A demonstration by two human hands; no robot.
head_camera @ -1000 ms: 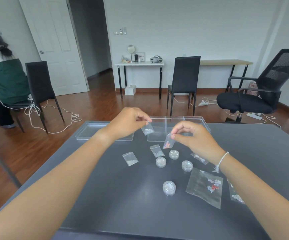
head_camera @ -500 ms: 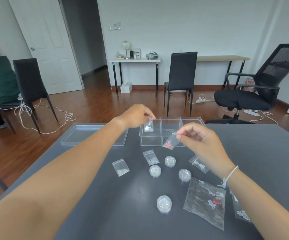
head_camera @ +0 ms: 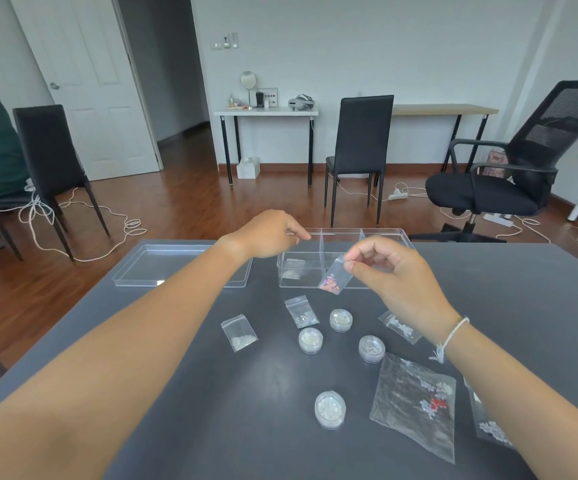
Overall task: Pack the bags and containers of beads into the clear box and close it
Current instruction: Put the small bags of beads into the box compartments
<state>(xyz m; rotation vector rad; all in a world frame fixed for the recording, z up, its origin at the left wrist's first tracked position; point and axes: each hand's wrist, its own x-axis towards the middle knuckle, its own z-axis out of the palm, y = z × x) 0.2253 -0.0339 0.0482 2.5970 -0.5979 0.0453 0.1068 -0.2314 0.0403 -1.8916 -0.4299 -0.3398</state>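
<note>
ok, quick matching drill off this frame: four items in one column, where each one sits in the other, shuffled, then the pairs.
Items:
1. small bag of pink beads
2. small bag of white beads
3. clear lid
4. large bag with red beads

Places:
A. flat on the table, left of the clear box
B. pinched in the right hand
C. on the table under the right forearm
D. inside the box's left compartment

Pairs: 1-B, 2-D, 3-A, 4-C
</note>
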